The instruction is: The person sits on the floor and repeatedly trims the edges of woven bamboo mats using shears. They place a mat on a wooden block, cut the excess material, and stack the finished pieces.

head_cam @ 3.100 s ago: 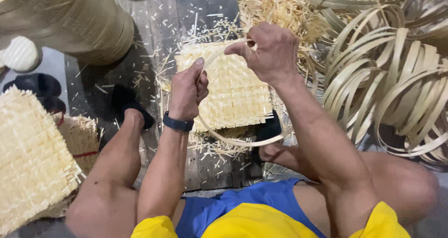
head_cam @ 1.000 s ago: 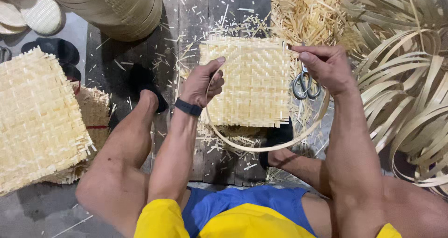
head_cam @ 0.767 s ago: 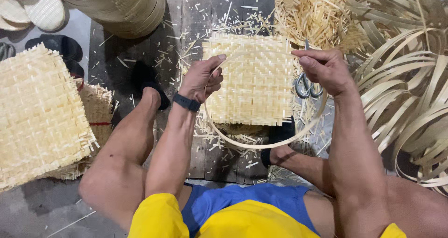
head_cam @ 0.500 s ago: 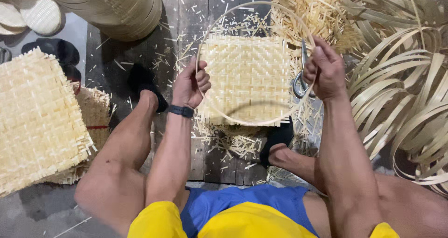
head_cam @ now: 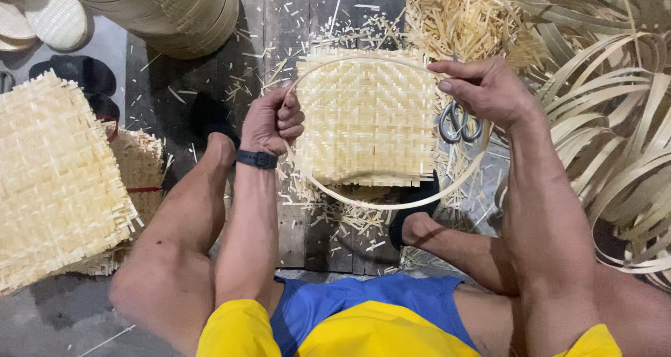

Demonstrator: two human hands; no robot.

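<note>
A thin bamboo hoop lies around a square woven bamboo mat on the dark plank floor. My left hand, with a dark band at the wrist, grips the hoop at its left side beside the mat's edge. My right hand pinches the hoop at the mat's upper right corner. Scissors lie just under my right hand, partly hidden by it. My bare legs are spread either side of the mat, with dark sandals on both feet.
A stack of square woven mats sits at the left. Curled bamboo strips pile up at the right. Loose cuttings heap behind the mat. Round woven trays and dark sandals lie at the upper left.
The hoop, earlier held below and in front of the mat, has been swung up and now rings the mat. Both hands shifted with it; the right hand moved onto the mat's upper right corner.
</note>
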